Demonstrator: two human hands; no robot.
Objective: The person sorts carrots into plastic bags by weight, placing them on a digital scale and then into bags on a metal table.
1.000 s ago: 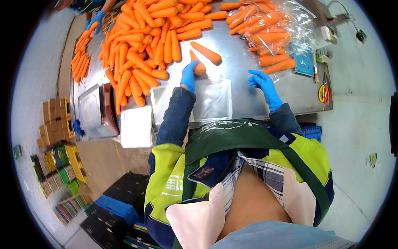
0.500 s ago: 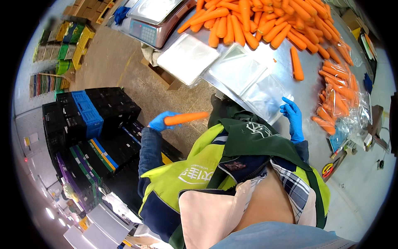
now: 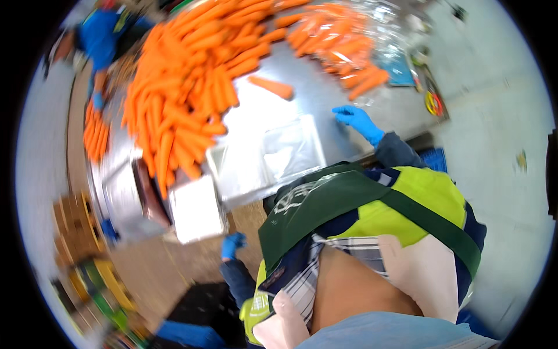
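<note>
My left hand [image 3: 233,246], in a blue glove, is off the table edge below a stack of clear flat bags [image 3: 199,209]. Its fingers are blurred, and no carrot shows in it. My right hand [image 3: 359,123], also blue-gloved, hovers over the metal table [image 3: 343,139] with its fingers stretched out and nothing visible between them. To its left are more clear plastic bags [image 3: 288,148] at the table's near edge. A single carrot [image 3: 271,87] lies farther back, apart from the large carrot pile [image 3: 192,81].
Bagged carrots [image 3: 337,43] lie at the back right, with yellow-handled scissors [image 3: 433,103] at the right edge. A scale [image 3: 131,195] stands left. At the far left a co-worker in blue [image 3: 99,38] reaches to some carrots [image 3: 96,136]. Black crates [image 3: 203,314] stand low at left.
My view has swung toward the right, so the table now sits more to the left. The carrot that was in my left hand is no longer seen there.
</note>
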